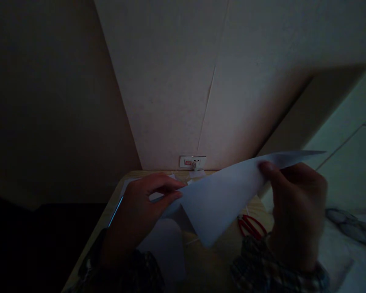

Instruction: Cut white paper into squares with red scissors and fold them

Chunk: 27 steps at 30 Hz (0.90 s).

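Plaid sleeves (262, 266) showed nearest, along the bottom edge. Left hand (140, 209), lower centre-left, and right hand (299, 207), lower right, each held white paper (218, 203) in a nearly closed pinch; it spanned right of centre above the surface (219, 260). Red-handled tool (251, 230), pliers perhaps in poor light, lay lower right.

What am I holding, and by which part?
A sheet of paper, pinched near its upper edge: left hand toward the left, right hand toward the right.
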Tool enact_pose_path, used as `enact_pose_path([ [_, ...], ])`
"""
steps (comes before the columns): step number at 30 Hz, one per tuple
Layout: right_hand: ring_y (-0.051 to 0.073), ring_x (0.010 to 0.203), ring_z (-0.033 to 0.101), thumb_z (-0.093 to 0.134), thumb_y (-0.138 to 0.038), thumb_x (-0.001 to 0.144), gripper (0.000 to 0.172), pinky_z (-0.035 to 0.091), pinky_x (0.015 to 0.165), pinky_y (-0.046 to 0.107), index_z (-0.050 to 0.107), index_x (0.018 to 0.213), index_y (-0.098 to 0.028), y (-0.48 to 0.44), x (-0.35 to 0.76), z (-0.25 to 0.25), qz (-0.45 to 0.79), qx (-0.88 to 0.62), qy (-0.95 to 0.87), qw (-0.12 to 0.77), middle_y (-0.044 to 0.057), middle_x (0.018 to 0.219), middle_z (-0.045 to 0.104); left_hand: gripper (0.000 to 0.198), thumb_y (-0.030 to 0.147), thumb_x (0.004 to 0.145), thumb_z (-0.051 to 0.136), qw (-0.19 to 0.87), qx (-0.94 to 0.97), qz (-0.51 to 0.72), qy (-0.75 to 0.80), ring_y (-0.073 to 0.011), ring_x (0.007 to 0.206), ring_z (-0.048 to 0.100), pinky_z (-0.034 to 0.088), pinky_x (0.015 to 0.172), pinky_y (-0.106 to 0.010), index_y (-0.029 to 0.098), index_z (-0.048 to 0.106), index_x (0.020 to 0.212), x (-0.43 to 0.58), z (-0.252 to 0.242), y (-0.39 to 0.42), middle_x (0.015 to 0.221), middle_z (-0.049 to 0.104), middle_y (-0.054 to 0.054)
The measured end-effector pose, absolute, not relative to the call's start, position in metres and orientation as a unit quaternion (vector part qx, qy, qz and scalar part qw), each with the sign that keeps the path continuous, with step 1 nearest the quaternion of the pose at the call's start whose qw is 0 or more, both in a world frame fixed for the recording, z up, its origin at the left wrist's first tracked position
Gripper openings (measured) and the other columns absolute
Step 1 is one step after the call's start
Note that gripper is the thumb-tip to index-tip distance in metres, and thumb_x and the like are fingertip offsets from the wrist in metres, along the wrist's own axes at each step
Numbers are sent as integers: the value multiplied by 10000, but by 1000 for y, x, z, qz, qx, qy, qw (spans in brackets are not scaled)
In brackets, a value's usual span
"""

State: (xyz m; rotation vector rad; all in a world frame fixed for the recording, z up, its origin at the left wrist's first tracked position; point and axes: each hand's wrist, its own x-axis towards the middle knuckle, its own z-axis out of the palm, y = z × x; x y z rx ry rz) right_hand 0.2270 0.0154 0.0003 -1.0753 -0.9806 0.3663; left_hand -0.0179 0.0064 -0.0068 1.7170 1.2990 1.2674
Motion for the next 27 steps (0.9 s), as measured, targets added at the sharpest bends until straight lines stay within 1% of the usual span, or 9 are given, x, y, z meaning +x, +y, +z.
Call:
enact_pose_path([
  [2,168,610,647,848,-221,651,76,483,547,273,799,708,-224,17,225,-3,150,-480,-447,740,-14,660,741,69,244,697,727,304,656,468,508,-172,728,726,562,700,-266,249,779,742,-19,-8,8,769,785,11],
  [4,167,625,656,845,-213,656,82,496,565,277,800,721,-234,18,221,-6,143,-472,-456,741,-16,688,753,120,246,712,691,291,673,445,514,-183,734,725,565,701,-292,234,776,796,-21,-10,9,806,785,-5],
  [8,143,640,660,836,-158,684,123,493,578,245,796,732,-264,17,214,-7,173,-450,-487,728,-40,700,750,236,197,740,600,257,724,404,497,-190,792,713,561,708,-308,236,767,903,-23,-13,10,912,782,-16],
  [10,136,644,659,831,-143,699,142,488,571,233,792,733,-276,15,211,-6,189,-436,-496,727,-50,699,742,221,189,752,592,258,731,408,483,-184,813,707,558,721,-297,231,759,890,-21,-12,10,919,776,-17],
  [13,140,632,652,816,-136,722,148,479,548,234,784,720,-281,13,208,-4,198,-426,-508,722,-52,672,723,122,225,793,622,277,724,425,468,-166,767,688,551,707,-270,227,743,792,-14,-9,9,842,761,-8],
  [16,144,625,646,806,-123,726,160,478,542,241,781,712,-281,11,205,-4,193,-419,-529,713,-48,663,716,136,240,821,624,299,707,446,460,-157,724,681,552,686,-253,234,721,726,-7,-6,7,785,757,6],
  [19,141,619,641,814,-121,717,175,485,548,240,781,704,-292,10,202,-4,197,-410,-543,706,-58,655,710,136,215,821,622,301,687,475,459,-155,736,701,560,694,-245,259,722,739,-2,-4,5,776,770,29],
  [22,140,630,652,825,-132,714,168,494,555,238,786,713,-295,9,202,-3,203,-415,-536,706,-58,670,722,141,214,806,640,281,681,490,467,-169,745,718,562,696,-262,282,735,728,0,-3,4,769,785,39],
  [27,151,646,674,838,-167,710,125,504,569,258,792,746,-277,11,205,-4,207,-422,-492,733,-39,716,756,165,206,821,634,235,672,509,484,-167,745,724,552,697,-269,270,762,738,-1,-2,1,775,800,36],
])
